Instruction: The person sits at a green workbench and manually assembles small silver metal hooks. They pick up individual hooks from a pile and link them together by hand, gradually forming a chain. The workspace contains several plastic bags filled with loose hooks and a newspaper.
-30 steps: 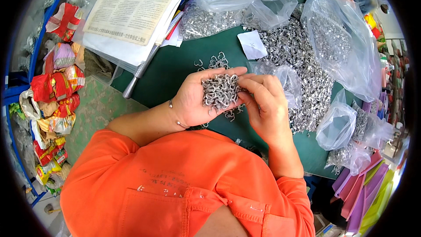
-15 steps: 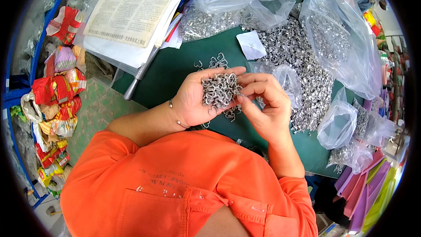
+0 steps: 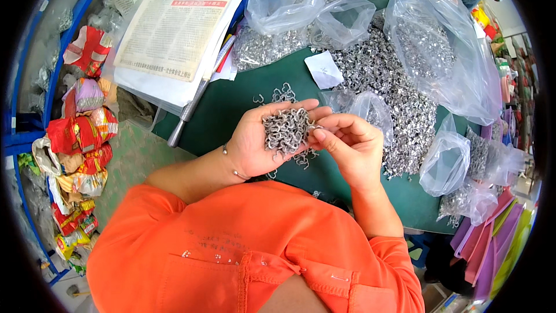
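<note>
A heap of small curved metal hooks (image 3: 286, 128) rests in the cupped palm of my left hand (image 3: 246, 148), whose fingers stretch out beneath it toward the right. At the heap's right edge my right hand (image 3: 356, 148) pinches thumb and forefinger together, with what looks like one small hook at their tips. More loose hooks (image 3: 284, 93) lie on the dark green table (image 3: 223, 101) just beyond my left hand, and some show below it. Part of the tabletop under both hands is hidden.
Right of my hands spreads a large pile of shiny metal pieces (image 3: 405, 122), with clear plastic bags (image 3: 443, 52) around it. A small white paper (image 3: 324, 70) touches the pile. A newspaper sheet (image 3: 168, 35) and a metal rod (image 3: 188, 116) lie at the far left.
The view has shifted slightly, so the table's things sit a little differently. My right fingertips stay at the heap's edge, with the thumb bent more over the forefinger.
</note>
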A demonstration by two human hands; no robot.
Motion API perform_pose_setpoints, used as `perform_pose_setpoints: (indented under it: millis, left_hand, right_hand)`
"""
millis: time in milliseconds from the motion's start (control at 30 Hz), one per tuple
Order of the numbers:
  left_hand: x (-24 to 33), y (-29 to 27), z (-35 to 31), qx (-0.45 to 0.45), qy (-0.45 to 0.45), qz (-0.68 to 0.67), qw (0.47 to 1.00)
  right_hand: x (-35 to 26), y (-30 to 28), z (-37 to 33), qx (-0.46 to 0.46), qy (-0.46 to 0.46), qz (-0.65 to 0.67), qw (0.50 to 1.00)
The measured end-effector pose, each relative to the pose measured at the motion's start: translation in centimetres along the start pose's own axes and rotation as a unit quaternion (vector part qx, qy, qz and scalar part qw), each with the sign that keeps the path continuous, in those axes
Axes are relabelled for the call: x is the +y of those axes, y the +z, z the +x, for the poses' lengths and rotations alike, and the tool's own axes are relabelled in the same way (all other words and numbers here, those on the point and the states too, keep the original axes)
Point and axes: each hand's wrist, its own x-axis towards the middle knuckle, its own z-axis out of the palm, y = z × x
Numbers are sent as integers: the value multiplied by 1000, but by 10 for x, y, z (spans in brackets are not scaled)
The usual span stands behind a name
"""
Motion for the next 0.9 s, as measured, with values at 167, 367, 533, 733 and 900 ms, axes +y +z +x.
perform_pose_setpoints:
  millis: [167,367,533,733,900]
  left_hand:
    - [-2,1,-1,14,6,-1,1000]
    - [-5,0,-1,14,4,7,1000]
    - [-6,0,1,11,6,-8,1000]
    - [-8,7,0,35,17,-24,999]
    - [-1,7,-5,-4,37,-50,998]
  right_hand:
    - [8,-4,0,-7,-100,-13,995]
    - [13,-8,-7,-3,-91,-3,996]
    - [2,-3,-3,76,-157,-42,984]
    - [-46,-25,80,156,-432,-350,816]
    - [-54,-25,105,104,-347,-439,822]
